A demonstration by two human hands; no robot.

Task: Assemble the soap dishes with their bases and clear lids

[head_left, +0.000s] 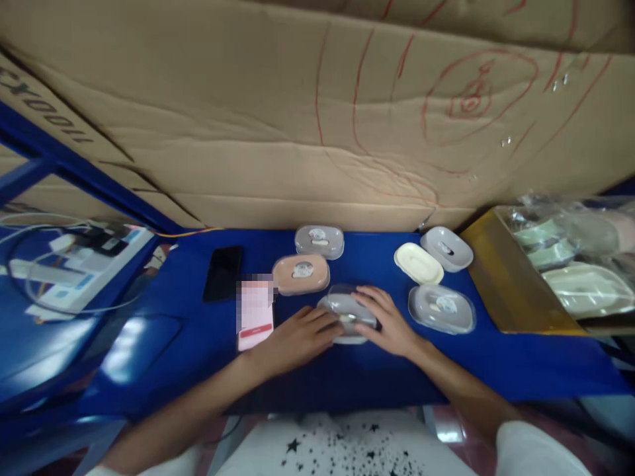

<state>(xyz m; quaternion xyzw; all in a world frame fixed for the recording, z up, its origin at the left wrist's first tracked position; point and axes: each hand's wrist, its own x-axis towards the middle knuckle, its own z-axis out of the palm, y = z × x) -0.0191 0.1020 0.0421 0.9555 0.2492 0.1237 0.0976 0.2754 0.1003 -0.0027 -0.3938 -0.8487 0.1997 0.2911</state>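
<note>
In front of me on the blue table, a small oval plastic box (347,305) with a clear lid sits between my hands. My left hand (312,334) grips its left side, fingers bent over the edge. On the right end and top of the lid rest the curled fingers of my right hand (389,324), gripping the box from that side. A lidded peach box (282,277) lies left of it, with a lidded grey box (320,250) behind. To the right are another lidded grey box (421,309), a cream oval piece (419,264) and a grey box without a lid (454,251).
A black phone (223,273) and a phone with a pink screen (255,317) lie on the left. An open carton (481,284) with plastic-wrapped pieces (585,291) stands at the right. Cardboard (248,132) walls the back. A power strip (74,291) with cables sits far left.
</note>
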